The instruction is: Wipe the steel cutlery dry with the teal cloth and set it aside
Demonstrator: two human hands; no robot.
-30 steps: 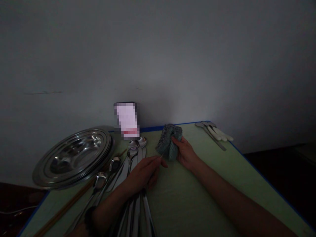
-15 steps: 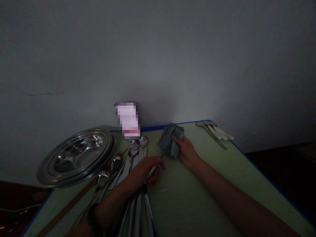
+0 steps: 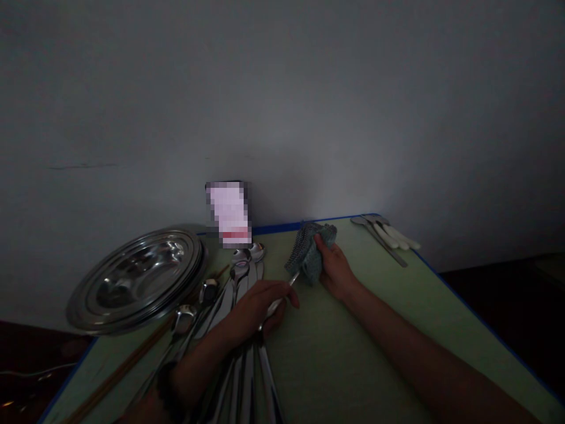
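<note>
My left hand (image 3: 267, 303) is closed round a shiny metal piece of cutlery (image 3: 295, 279), whose far end disappears into a cloth, so its kind is hidden. The grey-green checked cloth (image 3: 311, 259) is bunched in my right hand (image 3: 336, 268), thumb on top, wrapped round that end. Beneath and beside my left forearm lie several metal spoons (image 3: 241, 270) and other long cutlery, bowls toward the wall. Two square-bowled spoons (image 3: 184, 318) rest further left.
Stacked steel plates (image 3: 83, 303) stand at the left, near wooden chopsticks (image 3: 128, 368). A phone (image 3: 229, 212) leans on the wall. Several white-handled utensils (image 3: 391, 238) and a metal spoon (image 3: 384, 241) lie at the back right. The green table (image 3: 353, 365) has blue edging.
My right hand and the cloth have moved slightly right along the cutlery, and more of its metal shows between my hands. My left hand stays almost in place.
</note>
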